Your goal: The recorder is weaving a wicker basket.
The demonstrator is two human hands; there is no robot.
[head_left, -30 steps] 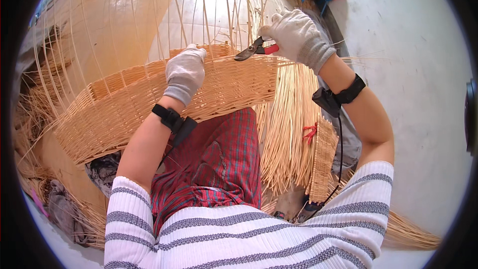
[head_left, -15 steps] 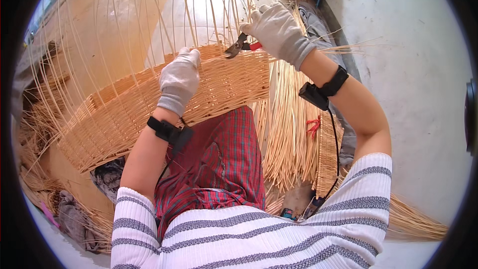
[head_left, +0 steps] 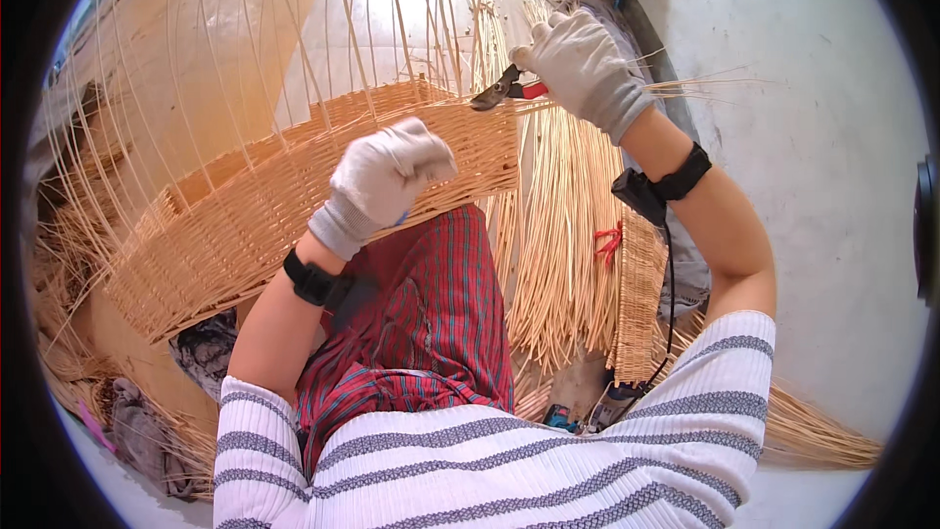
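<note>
Wicker basket (head_left: 235, 225), pale tan; slants across the left, its lower edge meeting red plaid cloth (head_left: 431, 323). Upright stakes (head_left: 350, 24) rise from the rim. Pruning shears (head_left: 504, 89), red-handled; at the basket's right end, grasped by the fingers of the gloved right hand (head_left: 585, 69). Gloved left hand (head_left: 390, 171); fingers clenched loosely before the basket wall. Rightward: cane bundle (head_left: 553, 255), red tie (head_left: 609, 241), narrow woven panel (head_left: 639, 304).

Worn are a white ribbed-knit top (head_left: 470, 465) with dark grey stripes, a red plaid fabric garment (head_left: 436, 294), off-white, grey-cuffed cloth gloves (head_left: 592, 88) on the left hand (head_left: 387, 174) and right hand (head_left: 580, 67), and black wrist straps (head_left: 687, 174) with boxy black devices (head_left: 636, 196), the right trailing a thin black cable (head_left: 672, 279).
</note>
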